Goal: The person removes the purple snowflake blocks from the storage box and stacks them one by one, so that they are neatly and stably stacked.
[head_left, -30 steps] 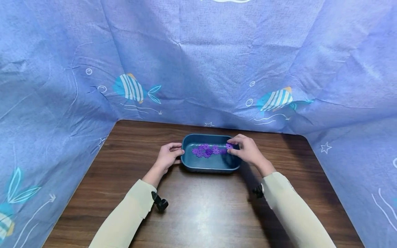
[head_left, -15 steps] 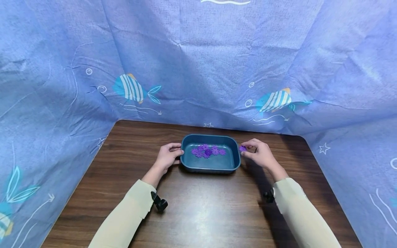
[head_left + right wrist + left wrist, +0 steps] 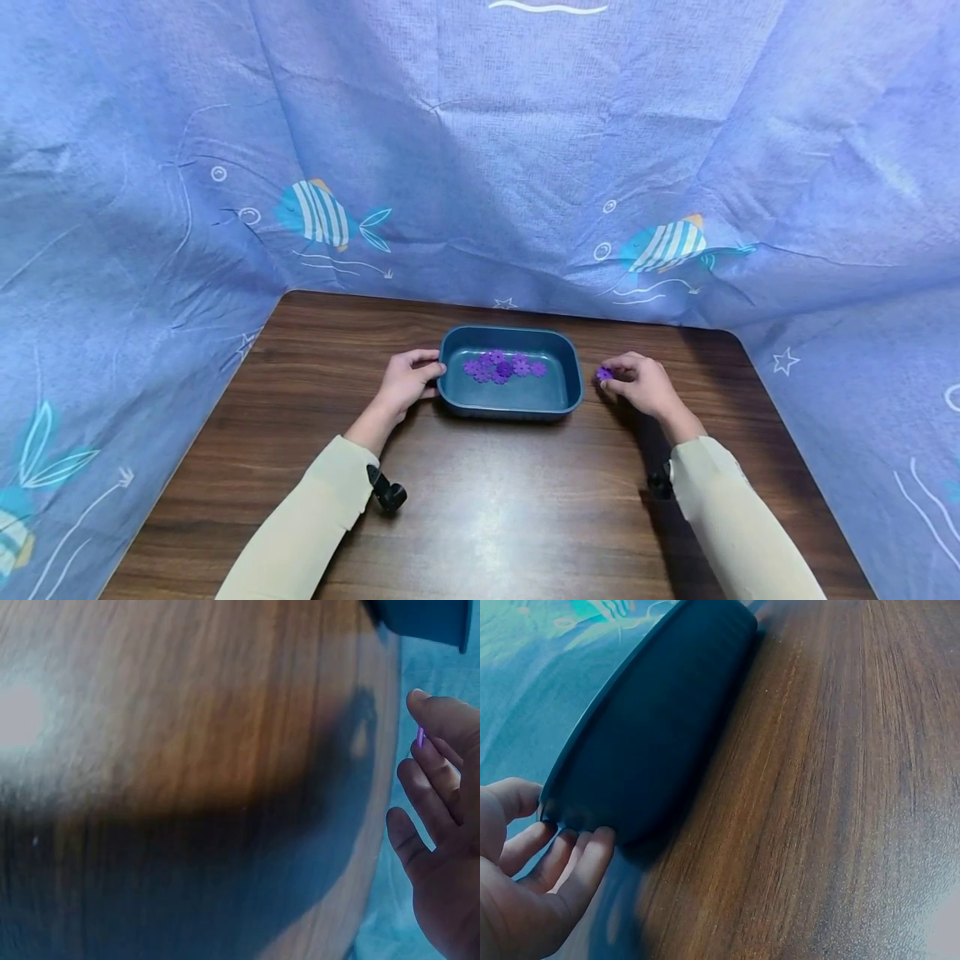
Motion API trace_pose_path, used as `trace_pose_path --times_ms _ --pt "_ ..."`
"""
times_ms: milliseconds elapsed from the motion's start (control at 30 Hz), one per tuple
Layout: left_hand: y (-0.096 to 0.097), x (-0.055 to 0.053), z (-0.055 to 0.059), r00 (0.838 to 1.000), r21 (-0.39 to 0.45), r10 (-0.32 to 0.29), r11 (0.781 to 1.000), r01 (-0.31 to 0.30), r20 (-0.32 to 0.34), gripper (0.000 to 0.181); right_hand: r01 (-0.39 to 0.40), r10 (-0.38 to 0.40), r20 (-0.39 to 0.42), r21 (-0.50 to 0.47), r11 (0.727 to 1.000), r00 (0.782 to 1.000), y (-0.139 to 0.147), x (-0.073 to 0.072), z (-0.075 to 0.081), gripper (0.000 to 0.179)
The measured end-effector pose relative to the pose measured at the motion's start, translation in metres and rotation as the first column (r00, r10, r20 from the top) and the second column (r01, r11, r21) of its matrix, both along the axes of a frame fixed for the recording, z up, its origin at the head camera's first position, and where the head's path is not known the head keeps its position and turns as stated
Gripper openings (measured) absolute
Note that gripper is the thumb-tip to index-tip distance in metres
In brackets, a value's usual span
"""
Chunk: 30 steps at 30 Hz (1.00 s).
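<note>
A dark teal rectangular bin (image 3: 508,412) stands on the wooden table, with several purple flower-shaped pieces (image 3: 521,367) lying inside it, some overlapping. At the bin's left end my left hand (image 3: 405,382) grips the rim, thumb over the edge and fingers against the outer wall; the left wrist view shows the bin's side (image 3: 637,735) close up. My right hand (image 3: 645,385), to the right of the bin and apart from it, pinches one purple flower-shaped piece (image 3: 604,374) between thumb and fingers. In the right wrist view only a thin purple edge of that piece (image 3: 420,737) shows.
The brown wood-grain table (image 3: 480,500) reaches to a blue fabric backdrop (image 3: 510,167) with printed fish behind and at both sides. A black wrist strap mount (image 3: 387,490) hangs below the left sleeve. The table's right edge lies beyond my right arm.
My right hand has moved out of the bin to the right, carrying a purple flower-shaped piece, and has come lower beside it. My left hand and the bin have stayed in place.
</note>
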<state>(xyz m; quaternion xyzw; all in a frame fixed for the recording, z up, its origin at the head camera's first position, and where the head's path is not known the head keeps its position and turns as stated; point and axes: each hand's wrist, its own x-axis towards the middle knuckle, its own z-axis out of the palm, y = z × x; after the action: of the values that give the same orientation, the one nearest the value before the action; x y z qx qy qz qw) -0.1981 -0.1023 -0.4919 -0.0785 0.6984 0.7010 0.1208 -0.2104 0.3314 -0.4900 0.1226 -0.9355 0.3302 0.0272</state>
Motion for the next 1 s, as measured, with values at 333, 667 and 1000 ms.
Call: trace_pose_path --times_ms 333,667,1000 --pt "-0.001 0.0 0.0 1.0 0.006 -0.007 1.0 0.007 0.015 0.044 0.033 -0.036 0.024 0.126 0.991 0.999 0.015 -0.003 -0.016 0.029" --pt "-0.001 -0.001 -0.001 1.0 0.015 0.004 1.0 -0.004 0.006 0.043 0.041 -0.048 0.06 0.121 0.992 0.997 0.016 -0.006 -0.017 0.031" --pt "0.0 0.0 0.001 1.0 0.002 -0.003 1.0 0.003 0.013 0.043 0.039 -0.049 0.072 0.13 0.991 0.996 0.014 -0.008 -0.015 0.033"
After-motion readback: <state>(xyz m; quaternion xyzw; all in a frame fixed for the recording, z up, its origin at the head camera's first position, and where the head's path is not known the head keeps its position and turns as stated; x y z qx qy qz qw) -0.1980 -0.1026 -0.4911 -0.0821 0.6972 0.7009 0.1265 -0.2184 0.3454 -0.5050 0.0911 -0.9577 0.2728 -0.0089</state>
